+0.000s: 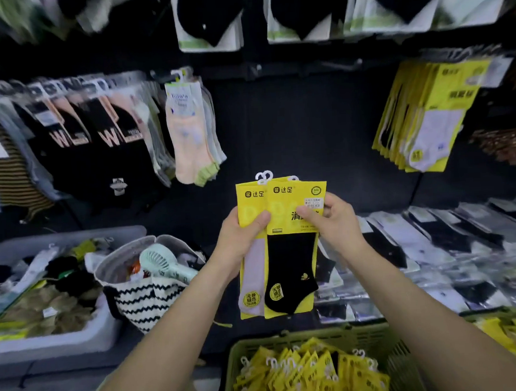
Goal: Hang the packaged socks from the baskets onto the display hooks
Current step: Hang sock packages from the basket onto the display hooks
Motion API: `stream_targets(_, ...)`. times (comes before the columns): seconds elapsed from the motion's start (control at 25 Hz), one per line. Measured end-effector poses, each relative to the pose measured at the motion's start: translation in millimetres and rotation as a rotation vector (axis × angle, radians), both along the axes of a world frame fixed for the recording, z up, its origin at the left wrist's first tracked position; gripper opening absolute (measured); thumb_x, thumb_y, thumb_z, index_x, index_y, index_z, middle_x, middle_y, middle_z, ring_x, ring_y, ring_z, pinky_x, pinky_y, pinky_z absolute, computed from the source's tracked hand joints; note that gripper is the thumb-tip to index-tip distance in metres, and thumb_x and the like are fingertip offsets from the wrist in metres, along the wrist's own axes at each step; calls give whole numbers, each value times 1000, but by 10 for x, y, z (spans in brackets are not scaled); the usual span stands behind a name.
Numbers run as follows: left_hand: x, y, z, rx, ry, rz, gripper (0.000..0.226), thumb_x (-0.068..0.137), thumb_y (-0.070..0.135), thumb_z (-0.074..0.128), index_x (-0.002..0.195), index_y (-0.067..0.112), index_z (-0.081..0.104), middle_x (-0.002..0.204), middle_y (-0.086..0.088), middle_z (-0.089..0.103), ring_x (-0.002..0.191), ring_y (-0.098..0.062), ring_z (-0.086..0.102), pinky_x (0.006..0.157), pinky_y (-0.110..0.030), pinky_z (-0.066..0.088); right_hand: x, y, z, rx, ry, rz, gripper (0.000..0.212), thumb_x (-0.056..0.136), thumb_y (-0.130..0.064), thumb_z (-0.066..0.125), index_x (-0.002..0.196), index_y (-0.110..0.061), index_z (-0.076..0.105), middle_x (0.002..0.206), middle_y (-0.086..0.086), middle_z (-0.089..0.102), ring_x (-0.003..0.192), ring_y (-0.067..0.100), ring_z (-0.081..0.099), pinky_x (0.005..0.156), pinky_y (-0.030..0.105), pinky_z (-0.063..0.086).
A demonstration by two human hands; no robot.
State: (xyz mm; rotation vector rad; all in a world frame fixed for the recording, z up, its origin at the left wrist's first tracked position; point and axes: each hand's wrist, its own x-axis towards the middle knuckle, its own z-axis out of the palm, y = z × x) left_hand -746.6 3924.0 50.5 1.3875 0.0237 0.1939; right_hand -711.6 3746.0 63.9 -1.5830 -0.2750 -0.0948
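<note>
Landmark: green basket (374,335), olive-green mesh. In it, bright yellow sock packs (308,375) with white hooks. Above the basket, two held yellow packs (281,206): front one shows a black sock (290,271), rear one a pale lilac sock (252,273). Left of the basket, tote bag (145,300), black-and-white zigzag, with a mint-green fan (161,263). Far left, white bin (64,343). Up and right of the basket, hanging yellow packs (426,114) with pale grey socks. Up and left, a peach sock (188,139) with a lime cuff.

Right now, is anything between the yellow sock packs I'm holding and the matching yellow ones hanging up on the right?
Nothing visible blocks it. Both hands, left hand and right hand, hold the yellow sock packs in open space before the dark back panel. The hanging yellow packs sit up and right, across a bare gap.
</note>
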Motion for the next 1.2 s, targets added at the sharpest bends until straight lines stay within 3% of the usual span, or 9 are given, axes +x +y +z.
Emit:
stream_targets(0.12, 90, 129, 182, 29, -53, 35, 39, 64, 29, 78, 99, 24, 59, 88, 7, 74, 83, -11, 71, 64, -20, 55, 108, 146, 181, 23, 28, 28, 13, 80, -15, 72, 91, -21, 68, 90, -1, 74, 82, 13, 71, 68, 25, 57)
stream_targets(0.28, 178, 302, 297, 135, -86, 108, 27, 76, 17, 75, 95, 26, 60, 92, 6, 71, 84, -11, 70, 72, -25, 56, 270, 250, 604, -72, -103, 39, 5, 82, -22, 71, 80, -23, 66, 78, -12, 68, 70, -2, 62, 59, 14, 49)
stream_targets(0.44, 222, 387, 417, 138, -137, 100, 27, 77, 15, 73, 101, 21, 61, 97, 2, 71, 87, -12, 70, 73, -24, 57, 332, 378, 992, -283, -274, 89, 15, 84, -16, 68, 71, -24, 67, 79, -3, 68, 74, 7, 58, 71, 29, 49)
stream_targets(0.64, 275, 391, 546, 119, -197, 34, 25, 78, 14, 70, 98, 24, 60, 89, 11, 74, 85, -9, 70, 71, -22, 56, 358, 413, 1255, -223, -284, 51, 19, 85, -11, 65, 70, -23, 68, 85, 7, 71, 75, 15, 61, 72, 37, 52)
stream_targets(0.88, 286, 391, 628, 87, -273, 108, 16, 85, 13, 63, 95, 25, 63, 88, 10, 74, 83, -8, 70, 69, -20, 56, 395, 421, 1566, -136, -320, -22, 17, 84, -13, 66, 74, -25, 71, 69, -9, 68, 65, 1, 62, 63, 19, 52)
stream_targets(1.04, 293, 528, 715, 138, -292, 175, 19, 86, 11, 63, 91, 29, 61, 78, 21, 72, 72, 3, 68, 59, -11, 50, 449, 496, 1848, -75, -360, -54, 14, 82, -13, 69, 73, -24, 69, 70, -7, 70, 68, 3, 65, 66, 19, 55)
stream_targets(1.2, 266, 707, 715, 146, -258, 226, 15, 83, 19, 68, 92, 31, 63, 82, 17, 73, 77, -1, 69, 59, -11, 50, 465, 593, 1907, -78, -364, -76, 15, 83, -13, 67, 72, -24, 68, 70, -7, 69, 67, 3, 64, 64, 18, 53)
